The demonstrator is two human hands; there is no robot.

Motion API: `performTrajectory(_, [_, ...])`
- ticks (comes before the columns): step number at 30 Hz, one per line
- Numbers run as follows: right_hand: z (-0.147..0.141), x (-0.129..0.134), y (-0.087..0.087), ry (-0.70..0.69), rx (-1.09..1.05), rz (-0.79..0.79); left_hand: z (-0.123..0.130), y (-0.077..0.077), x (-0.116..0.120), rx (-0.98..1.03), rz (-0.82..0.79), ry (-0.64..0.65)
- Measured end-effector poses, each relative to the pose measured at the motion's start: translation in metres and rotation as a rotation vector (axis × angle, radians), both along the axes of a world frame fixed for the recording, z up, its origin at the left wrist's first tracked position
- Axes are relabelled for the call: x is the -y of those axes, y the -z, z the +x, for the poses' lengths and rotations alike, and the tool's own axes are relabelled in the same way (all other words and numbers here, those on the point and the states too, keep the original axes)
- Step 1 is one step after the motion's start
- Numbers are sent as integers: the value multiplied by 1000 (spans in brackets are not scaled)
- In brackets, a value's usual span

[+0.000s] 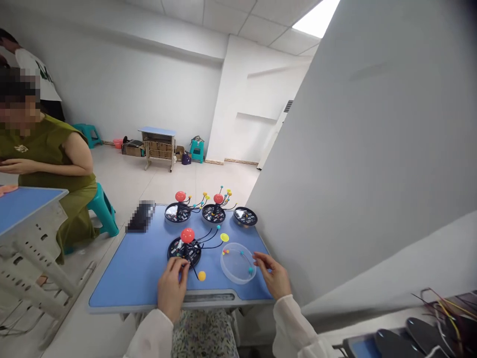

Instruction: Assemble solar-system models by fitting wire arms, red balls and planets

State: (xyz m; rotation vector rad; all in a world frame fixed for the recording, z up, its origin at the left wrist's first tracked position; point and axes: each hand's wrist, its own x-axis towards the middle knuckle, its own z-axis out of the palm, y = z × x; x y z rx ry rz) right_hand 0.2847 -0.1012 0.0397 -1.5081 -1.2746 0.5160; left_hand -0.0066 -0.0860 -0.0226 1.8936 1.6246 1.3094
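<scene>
My left hand [173, 284] is at the near edge of a solar system model [185, 252], with thumb and fingertips pinched on its round black base. This model carries a red ball [187, 235] in the middle and black curved arms. A yellow disc, a small blue ball and an orange ball [201, 276] tip the arms. Beside the right rim of a clear round dish [238, 281] is my right hand [274, 274], thumb and forefinger drawn together; anything between them is too small to make out. Small blue, orange and red balls lie in the dish.
Two more models [178, 213] [213, 214] and a bare black base [245, 216] stand along the blue table's [126, 278] back. A blurred dark object [140, 217] lies at its left corner. A wall [335, 199] rises on the right; a seated person [48, 154] is at left.
</scene>
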Motion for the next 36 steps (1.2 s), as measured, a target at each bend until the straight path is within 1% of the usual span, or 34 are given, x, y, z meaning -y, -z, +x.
performTrajectory(2, [1, -6, 1, -38, 66, 16, -9, -2, -11, 1, -19, -95])
performTrajectory(3, [-1, -10, 1, -64, 131, 27, -12, -4, -17, 6, -29, -119])
performTrajectory(4, [-4, -14, 0, -94, 237, 25, -14, -7, -23, 9, -41, -120])
performTrajectory(6, [-10, -23, -4, -144, 507, -15, -16, -11, -33, -13, -88, -71])
performTrajectory(8, [-16, -31, -8, -153, 732, -77, -15, -15, -40, -82, -173, -23])
performTrajectory(9, [-18, -34, -10, -144, 804, -105, -14, -17, -42, -123, -225, -20])
performTrajectory(11, [-20, -40, -14, -120, 891, -148, -11, -21, -44, -189, -316, -50])
performTrajectory(13, [-23, -43, -16, -115, 993, -196, -8, -23, -44, -223, -355, -78])
performTrajectory(16, [-26, -47, -18, -155, 1132, -247, -5, -26, -44, -257, -341, -93])
performTrajectory(21, [-31, -51, -18, -226, 1293, -270, -5, -26, -39, -298, -301, -121])
performTrajectory(27, [-31, -55, -22, -245, 1356, -263, -4, -25, -28, -300, -282, -153])
performTrajectory(30, [-29, -54, -25, -231, 1322, -251, -7, -22, -24, -283, -258, -157])
performTrajectory(33, [-25, -48, -25, -200, 1267, -239, -14, -17, -16, -238, -204, -173])
performTrajectory(34, [-25, -44, -24, -196, 1192, -218, -17, -15, -12, -215, -176, -190])
performTrajectory(35, [-27, -39, -23, -204, 1056, -181, -19, -13, -8, -187, -141, -208])
performTrajectory(36, [-30, -34, -22, -230, 861, -136, -21, -12, -2, -159, -98, -220])
